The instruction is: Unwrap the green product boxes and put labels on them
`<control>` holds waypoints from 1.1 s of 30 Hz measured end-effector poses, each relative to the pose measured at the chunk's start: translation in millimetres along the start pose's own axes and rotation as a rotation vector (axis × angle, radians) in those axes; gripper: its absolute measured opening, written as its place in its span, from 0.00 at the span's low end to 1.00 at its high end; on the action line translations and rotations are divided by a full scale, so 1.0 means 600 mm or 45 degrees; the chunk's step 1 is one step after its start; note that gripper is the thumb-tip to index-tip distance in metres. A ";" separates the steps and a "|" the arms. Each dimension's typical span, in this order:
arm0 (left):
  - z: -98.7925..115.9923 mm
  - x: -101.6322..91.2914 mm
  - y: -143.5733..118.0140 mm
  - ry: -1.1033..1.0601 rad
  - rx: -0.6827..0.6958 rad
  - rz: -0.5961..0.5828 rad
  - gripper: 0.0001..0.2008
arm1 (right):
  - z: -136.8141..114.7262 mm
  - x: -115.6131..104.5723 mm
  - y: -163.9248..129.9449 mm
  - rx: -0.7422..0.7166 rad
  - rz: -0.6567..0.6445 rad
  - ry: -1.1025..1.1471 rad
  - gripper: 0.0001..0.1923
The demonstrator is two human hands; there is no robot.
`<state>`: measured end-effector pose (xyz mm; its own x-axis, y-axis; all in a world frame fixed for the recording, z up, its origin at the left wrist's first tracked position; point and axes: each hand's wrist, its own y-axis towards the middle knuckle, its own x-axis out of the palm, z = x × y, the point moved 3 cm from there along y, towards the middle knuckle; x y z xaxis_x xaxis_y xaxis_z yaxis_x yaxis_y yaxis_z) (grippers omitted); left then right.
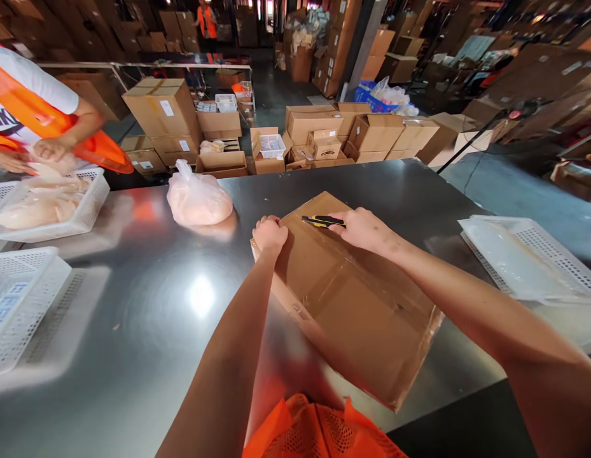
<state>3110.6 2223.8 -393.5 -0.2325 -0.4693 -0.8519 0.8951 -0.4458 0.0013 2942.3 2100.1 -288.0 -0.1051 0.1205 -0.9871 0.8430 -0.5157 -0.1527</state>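
A taped cardboard box (343,299) was laid flat on the steel table (147,318), directly beneath both hands. The left hand (269,234) was clenched over the box's far left corner, apparently so that the box would be kept from sliding. The right hand (364,229) was closed around a yellow-and-black utility knife (322,221), whose tip was pointed away from the fingers, leftward along the box's far edge, with the clear tape seam running just below the knuckles. Beyond the left fingers a tied plastic bag (198,198) was set on the table. Well to the right of the right fingers a white basket (528,257) was left. Far to the left, a co-worker's hands (49,149) were held over another basket (47,207).
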 end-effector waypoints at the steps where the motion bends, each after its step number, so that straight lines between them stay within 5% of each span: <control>1: 0.000 -0.001 0.000 0.003 0.002 -0.001 0.13 | 0.001 -0.001 -0.008 -0.001 -0.006 -0.020 0.22; 33: 0.004 -0.004 0.001 0.072 -0.040 -0.031 0.16 | 0.090 0.053 -0.217 0.051 -0.038 -0.137 0.22</control>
<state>3110.6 2223.0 -390.2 -0.2334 -0.4143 -0.8797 0.9012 -0.4318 -0.0358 2800.8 2125.1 -302.2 -0.1879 0.0454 -0.9811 0.8172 -0.5469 -0.1818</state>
